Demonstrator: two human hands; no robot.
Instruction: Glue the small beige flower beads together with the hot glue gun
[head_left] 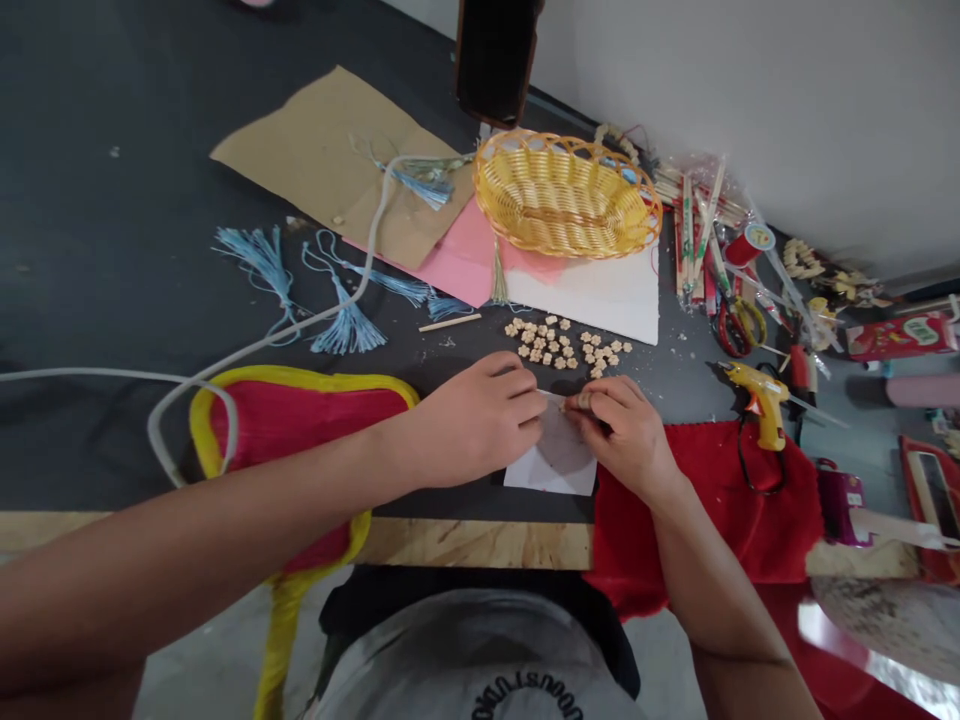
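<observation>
A small white paper point(551, 465) lies near the table's front edge, partly under both hands. My left hand point(484, 418) rests at the paper's left side, fingers curled together; whatever they hold, if anything, is hidden. At the paper's upper right, my right hand point(619, 425) pinches something small, too small to make out, with thumb and fingers closed. Just beyond the hands are several small flower-shaped wooden pieces point(546, 342) in a loose group. A thin wooden stick point(450, 323) lies left of them.
Behind sits a yellow woven basket point(566, 195) on papers. Blue tassels point(349, 325), a white cable point(300, 325) and a yellow-edged red fan-shaped piece point(300, 410) are left. Right are red cloth point(720, 500), a yellow glue gun point(765, 400), scissors point(739, 325) and a thread spool point(748, 243).
</observation>
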